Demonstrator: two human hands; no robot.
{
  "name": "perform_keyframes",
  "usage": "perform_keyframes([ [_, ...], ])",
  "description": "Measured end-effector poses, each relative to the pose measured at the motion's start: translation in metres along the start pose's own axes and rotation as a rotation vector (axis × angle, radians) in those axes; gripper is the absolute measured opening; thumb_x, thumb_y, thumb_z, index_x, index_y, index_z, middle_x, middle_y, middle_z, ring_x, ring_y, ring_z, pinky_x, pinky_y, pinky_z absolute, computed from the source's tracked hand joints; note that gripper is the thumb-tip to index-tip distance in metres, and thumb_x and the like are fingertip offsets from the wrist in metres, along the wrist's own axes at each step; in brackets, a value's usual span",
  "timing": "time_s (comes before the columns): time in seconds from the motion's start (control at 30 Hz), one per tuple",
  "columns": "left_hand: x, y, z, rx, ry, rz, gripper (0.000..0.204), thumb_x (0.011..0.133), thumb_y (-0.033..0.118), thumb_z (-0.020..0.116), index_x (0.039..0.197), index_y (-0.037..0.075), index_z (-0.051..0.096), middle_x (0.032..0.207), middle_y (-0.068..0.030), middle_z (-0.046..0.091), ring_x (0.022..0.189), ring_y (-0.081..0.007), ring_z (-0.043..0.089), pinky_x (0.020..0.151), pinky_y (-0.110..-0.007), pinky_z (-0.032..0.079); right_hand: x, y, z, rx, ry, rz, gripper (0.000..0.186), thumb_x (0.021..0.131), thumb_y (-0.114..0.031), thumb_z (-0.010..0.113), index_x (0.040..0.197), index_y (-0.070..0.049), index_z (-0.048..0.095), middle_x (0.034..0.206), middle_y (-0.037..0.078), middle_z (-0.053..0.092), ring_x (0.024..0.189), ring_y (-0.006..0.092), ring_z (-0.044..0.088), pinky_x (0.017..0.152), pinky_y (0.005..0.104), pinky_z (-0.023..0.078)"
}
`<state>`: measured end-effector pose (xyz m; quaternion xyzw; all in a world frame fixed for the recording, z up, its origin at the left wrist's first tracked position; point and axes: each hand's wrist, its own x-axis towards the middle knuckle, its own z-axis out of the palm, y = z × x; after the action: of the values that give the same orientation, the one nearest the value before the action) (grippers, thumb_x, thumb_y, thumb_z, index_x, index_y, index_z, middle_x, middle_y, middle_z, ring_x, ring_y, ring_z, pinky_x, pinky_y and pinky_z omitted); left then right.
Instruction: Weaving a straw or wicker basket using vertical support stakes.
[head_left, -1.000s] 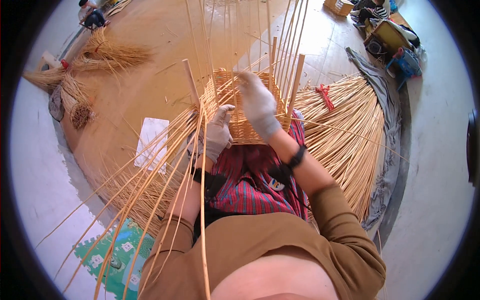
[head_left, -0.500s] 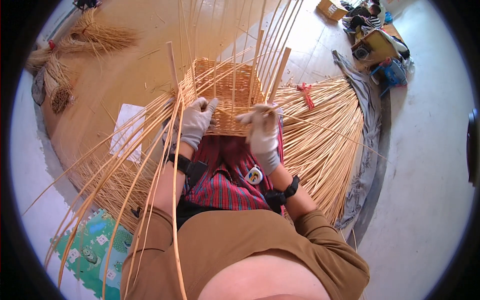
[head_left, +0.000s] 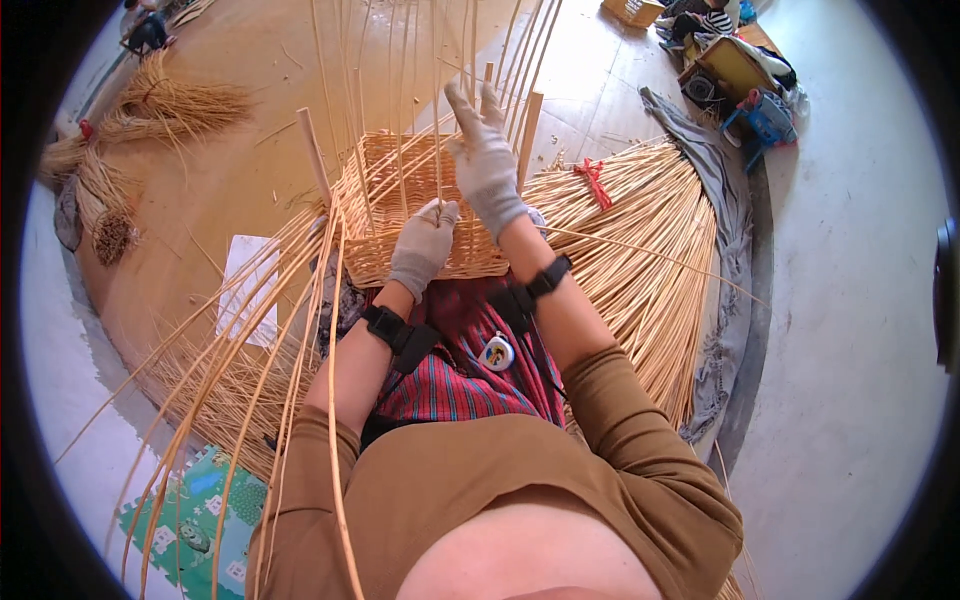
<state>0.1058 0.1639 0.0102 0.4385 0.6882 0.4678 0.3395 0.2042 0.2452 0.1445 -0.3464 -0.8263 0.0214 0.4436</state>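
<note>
A half-woven rectangular wicker basket [head_left: 375,262] rests at my lap, with thin upright rods and thicker wooden corner sticks [head_left: 313,155] rising from it. My left hand [head_left: 424,243], in a pale work glove, is closed at the near wall, its fingers pinching the foot of an upright rod [head_left: 438,130]. Raised above the basket's right side, my gloved right hand [head_left: 487,165] has its fingers stretched and apart, with nothing visible in them. Long loose rods [head_left: 270,345] fan out from the basket's left side, past my left arm.
A large bundle of rods [head_left: 640,250] with a red tie lies on grey cloth at right. A white sheet [head_left: 248,290] and a green foam mat [head_left: 200,520] are at left. A tape measure [head_left: 496,353] lies on my striped lap cloth [head_left: 440,385]. Other people sit far off.
My right hand has risen from the near rim, its fingers opening out. My left hand has shifted right along the near wall. The view has moved slightly, and more of the basket's front shows.
</note>
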Motion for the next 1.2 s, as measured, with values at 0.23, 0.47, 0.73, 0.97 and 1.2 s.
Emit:
perform_keyframes([
  [0.23,0.011,0.003,-0.008,-0.088,-0.029,-0.097,0.021,0.098,0.026,0.072,0.091,0.007,0.066,0.071,0.0028,0.058,0.058,-0.0065,0.049,0.051,-0.028,0.043,-0.152,0.059,-0.042,0.726,0.059,0.989,0.02,0.107,-0.014,0.049,0.126,-0.01,0.051,0.098,0.018,0.072,0.084,0.0317,0.075,0.07,0.0366,0.06],
  [0.47,-0.074,-0.004,-0.073,-0.389,-0.007,0.05,0.026,0.1,0.01,0.068,0.124,0.005,0.063,0.088,-0.0055,0.07,0.071,-0.0122,0.066,0.061,-0.027,0.055,-0.113,0.043,-0.022,0.098,-0.59,0.63,0.05,0.092,-0.031,0.072,0.136,-0.016,0.055,0.111,0.023,0.069,0.112,0.0399,0.065,0.098,0.046,0.049],
  [0.73,-0.108,-0.044,-0.184,-0.223,0.166,0.159,0.037,0.099,0.012,0.068,0.135,0.006,0.058,0.085,-0.0033,0.07,0.079,-0.0165,0.067,0.089,-0.036,0.055,-0.106,-0.108,-0.007,0.885,-0.541,-0.196,0.029,0.09,-0.021,0.073,0.118,-0.013,0.069,0.109,0.013,0.069,0.106,0.0339,0.067,0.092,0.044,0.054],
  [0.97,-0.12,0.061,-0.121,-0.169,0.338,0.549,0.042,0.103,0.006,0.058,0.144,0.01,0.054,0.103,-0.0069,0.07,0.087,-0.0174,0.067,0.088,-0.033,0.055,-0.121,-0.139,-0.004,0.887,-0.857,-0.659,0.046,0.083,-0.057,0.069,0.082,-0.011,0.068,0.082,0.01,0.067,0.083,0.0362,0.066,0.079,0.049,0.051],
  [1.2,-0.089,0.05,-0.161,-0.61,0.375,0.335,0.031,0.113,0.023,0.04,0.122,0.0,0.059,0.061,0.0038,0.042,0.061,-0.0104,0.049,0.116,-0.049,0.043,-0.125,0.024,0.025,0.725,-0.395,-0.185,0.022,0.101,-0.027,0.054,0.097,-0.007,0.063,0.081,0.011,0.066,0.071,0.0277,0.068,0.07,0.0422,0.055],
])
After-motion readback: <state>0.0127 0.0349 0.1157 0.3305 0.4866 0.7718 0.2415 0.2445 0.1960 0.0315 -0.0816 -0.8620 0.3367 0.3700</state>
